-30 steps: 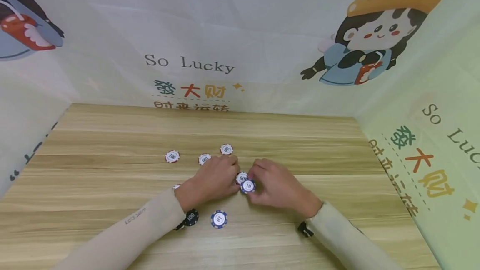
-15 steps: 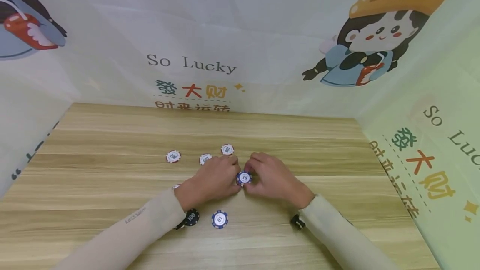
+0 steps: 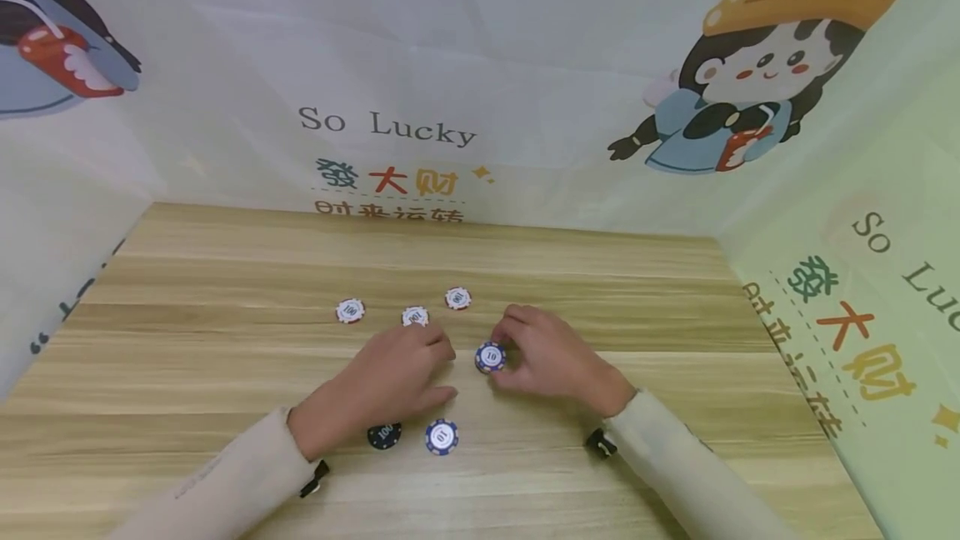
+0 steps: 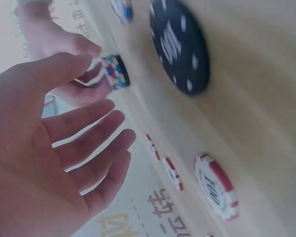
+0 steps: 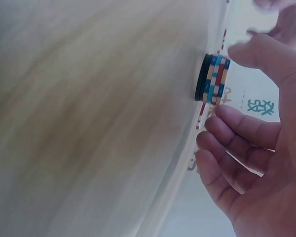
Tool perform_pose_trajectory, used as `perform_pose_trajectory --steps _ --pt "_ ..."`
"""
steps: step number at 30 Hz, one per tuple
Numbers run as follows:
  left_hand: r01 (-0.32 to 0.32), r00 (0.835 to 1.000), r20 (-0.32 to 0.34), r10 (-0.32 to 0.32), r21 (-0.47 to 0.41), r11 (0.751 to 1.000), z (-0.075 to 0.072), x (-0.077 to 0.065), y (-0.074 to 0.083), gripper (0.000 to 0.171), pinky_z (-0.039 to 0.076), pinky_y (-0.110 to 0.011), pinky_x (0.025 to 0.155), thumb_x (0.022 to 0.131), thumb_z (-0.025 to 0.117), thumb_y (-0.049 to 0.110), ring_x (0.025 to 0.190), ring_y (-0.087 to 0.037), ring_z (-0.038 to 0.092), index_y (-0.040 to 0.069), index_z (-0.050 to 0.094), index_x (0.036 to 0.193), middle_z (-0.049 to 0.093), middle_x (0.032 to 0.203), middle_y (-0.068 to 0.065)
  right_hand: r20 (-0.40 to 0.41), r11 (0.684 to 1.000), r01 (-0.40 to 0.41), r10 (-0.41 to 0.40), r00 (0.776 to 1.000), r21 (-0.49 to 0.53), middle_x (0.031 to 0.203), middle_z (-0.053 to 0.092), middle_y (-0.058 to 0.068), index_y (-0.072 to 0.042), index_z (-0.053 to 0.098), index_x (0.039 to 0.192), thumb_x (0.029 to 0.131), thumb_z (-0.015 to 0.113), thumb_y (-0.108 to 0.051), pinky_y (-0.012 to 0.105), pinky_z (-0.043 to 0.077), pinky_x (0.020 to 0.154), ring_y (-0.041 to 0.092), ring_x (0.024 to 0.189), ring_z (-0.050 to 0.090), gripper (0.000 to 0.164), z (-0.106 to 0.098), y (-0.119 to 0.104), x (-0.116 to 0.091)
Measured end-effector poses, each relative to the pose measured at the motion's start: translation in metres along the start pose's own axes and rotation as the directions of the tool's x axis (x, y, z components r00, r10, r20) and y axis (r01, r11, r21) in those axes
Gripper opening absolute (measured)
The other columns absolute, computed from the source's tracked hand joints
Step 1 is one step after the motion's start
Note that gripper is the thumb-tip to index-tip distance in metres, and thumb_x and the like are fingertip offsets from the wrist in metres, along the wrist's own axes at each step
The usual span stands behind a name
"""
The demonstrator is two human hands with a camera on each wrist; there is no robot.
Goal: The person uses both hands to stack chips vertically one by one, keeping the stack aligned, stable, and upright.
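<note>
A short stack of poker chips (image 3: 491, 356) stands on the wooden table, a blue-rimmed "10" chip on top. Seen from the side in the right wrist view, the stack (image 5: 213, 79) has dark chips lowest, then blue and red-edged ones. My right hand (image 3: 558, 357) holds it at its sides between thumb and fingertips. My left hand (image 3: 382, 382) hovers left of the stack with nothing in it, fingers spread loosely in the left wrist view. Near that hand lie a black "100" chip (image 3: 385, 435), a blue "10" chip (image 3: 442, 437) and a white-and-red "100" chip (image 3: 415, 317).
Two more white-and-red "100" chips (image 3: 350, 311) lie farther back, one at the left and one chip (image 3: 458, 298) behind the stack. Printed cloth walls (image 3: 555, 173) enclose the table (image 3: 615, 273) at the back and sides.
The blue "10" chip has been lined up on top of the stack by my right hand. My left hand has let go of the stack and drawn back to the left.
</note>
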State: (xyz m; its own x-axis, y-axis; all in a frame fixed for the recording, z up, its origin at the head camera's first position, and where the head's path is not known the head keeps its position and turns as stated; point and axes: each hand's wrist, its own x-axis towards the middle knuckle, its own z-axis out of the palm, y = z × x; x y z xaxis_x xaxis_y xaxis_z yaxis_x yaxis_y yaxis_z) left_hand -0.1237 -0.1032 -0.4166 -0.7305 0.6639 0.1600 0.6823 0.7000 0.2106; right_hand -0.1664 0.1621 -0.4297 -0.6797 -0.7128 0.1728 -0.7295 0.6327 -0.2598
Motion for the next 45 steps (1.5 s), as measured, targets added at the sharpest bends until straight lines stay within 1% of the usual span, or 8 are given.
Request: perform_pose_trajectory --steps 3,6,9,13,22,30,37,45 --pt "-0.04 0.999 -0.031 0.039 -0.007 0.999 -0.003 -0.018 0.008 0.036 0.062 -0.045 0.083 0.092 0.089 0.037 0.098 -0.025 0.072 0.008 0.08 0.111 0.073 0.112 -0.004 0.028 1.0 -0.006 0.006 1.0 -0.007 0.104 0.068 0.001 -0.006 0.078 0.112 0.084 0.088 -0.038 0.039 0.059 0.087 0.019 0.093 0.065 0.044 -0.001 0.003 -0.001" --pt "-0.076 0.996 -0.042 0.075 -0.016 0.997 -0.003 -0.03 0.018 0.033 0.06 -0.043 0.08 0.091 0.09 0.037 0.096 -0.022 0.07 0.011 0.08 0.109 0.073 0.11 -0.001 0.047 1.0 -0.002 0.002 0.999 -0.014 0.103 0.067 0.0 -0.006 0.078 0.112 0.083 0.088 -0.036 0.038 0.058 0.087 0.017 0.092 0.062 0.043 0.001 0.008 -0.002" --pt "-0.104 0.993 -0.048 0.104 -0.001 0.995 0.0 -0.038 0.024 0.033 0.057 -0.038 0.077 0.09 0.091 0.038 0.094 -0.019 0.068 0.014 0.08 0.108 0.072 0.109 0.001 0.061 1.0 -0.001 0.001 0.998 -0.007 0.104 0.066 -0.001 -0.006 0.078 0.112 0.084 0.087 -0.034 0.038 0.057 0.087 0.017 0.092 0.06 0.041 0.001 0.009 -0.002" --pt "-0.1 0.995 -0.026 0.101 0.034 0.994 0.004 -0.043 0.028 0.035 0.053 -0.034 0.075 0.087 0.091 0.041 0.095 -0.019 0.065 0.015 0.08 0.107 0.071 0.109 0.002 0.08 1.0 -0.019 0.018 0.997 0.009 0.106 0.067 0.0 -0.006 0.078 0.114 0.085 0.087 -0.034 0.039 0.057 0.088 0.018 0.094 0.061 0.041 -0.001 0.007 -0.001" --pt "-0.06 0.997 0.043 0.059 0.033 0.998 0.011 -0.041 0.023 0.038 0.052 -0.034 0.078 0.081 0.093 0.042 0.094 -0.017 0.062 0.014 0.081 0.104 0.069 0.105 0.002 0.13 0.998 -0.053 0.049 0.99 0.032 0.111 0.068 0.001 -0.005 0.078 0.118 0.085 0.088 -0.031 0.041 0.057 0.093 0.02 0.1 0.064 0.043 -0.001 0.005 0.002" --pt "-0.085 0.996 0.037 0.083 0.039 0.996 0.011 -0.036 0.027 0.028 0.05 -0.033 0.074 0.081 0.091 0.036 0.088 -0.016 0.06 0.015 0.076 0.094 0.067 0.098 0.003 0.13 0.998 -0.066 0.062 0.99 0.026 0.108 0.066 0.0 -0.005 0.078 0.115 0.084 0.088 -0.029 0.039 0.057 0.091 0.019 0.098 0.062 0.041 -0.004 0.004 0.003" --pt "-0.069 0.994 0.087 0.061 0.091 0.993 0.013 -0.031 0.03 0.032 0.051 -0.039 0.082 0.081 0.086 0.039 0.089 -0.018 0.056 0.014 0.071 0.093 0.063 0.094 0.002 0.13 0.997 -0.066 0.061 0.99 0.033 0.108 0.067 0.0 -0.005 0.078 0.115 0.084 0.088 -0.03 0.038 0.056 0.09 0.019 0.099 0.062 0.041 -0.002 0.006 0.003" --pt "-0.064 0.994 0.093 0.053 0.119 0.991 0.016 -0.022 0.031 0.033 0.049 -0.039 0.084 0.08 0.081 0.041 0.087 -0.018 0.055 0.012 0.07 0.092 0.06 0.089 0.003 0.13 0.998 -0.056 0.053 0.99 0.022 0.106 0.066 -0.001 -0.005 0.078 0.115 0.083 0.088 -0.03 0.038 0.056 0.09 0.019 0.098 0.062 0.042 0.0 0.007 0.003"
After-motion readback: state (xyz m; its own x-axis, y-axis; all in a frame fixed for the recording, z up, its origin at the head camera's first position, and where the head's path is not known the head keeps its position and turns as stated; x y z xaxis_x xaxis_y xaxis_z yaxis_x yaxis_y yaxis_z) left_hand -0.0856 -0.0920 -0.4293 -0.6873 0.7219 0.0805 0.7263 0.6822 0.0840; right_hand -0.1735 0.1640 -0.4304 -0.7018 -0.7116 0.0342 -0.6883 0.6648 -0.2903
